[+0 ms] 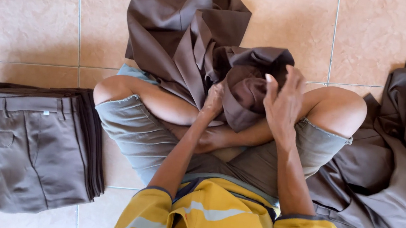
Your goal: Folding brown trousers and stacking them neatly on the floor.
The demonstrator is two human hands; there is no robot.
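I sit cross-legged on a tiled floor with a brown pair of trousers (182, 30) draped over my lap and spread out ahead of me. My left hand (213, 100) is closed on a bunched part of the brown cloth near my shin. My right hand (282, 105) rests with spread fingers on a dark brown rolled-up fold (247, 86) of the same garment, pressing on it. Part of the cloth is hidden between my hands.
A neat stack of folded brown trousers (31, 145) lies on the floor at my left. A loose heap of brown garments (400, 167) lies at my right. Beige floor tiles (21, 7) surround me.
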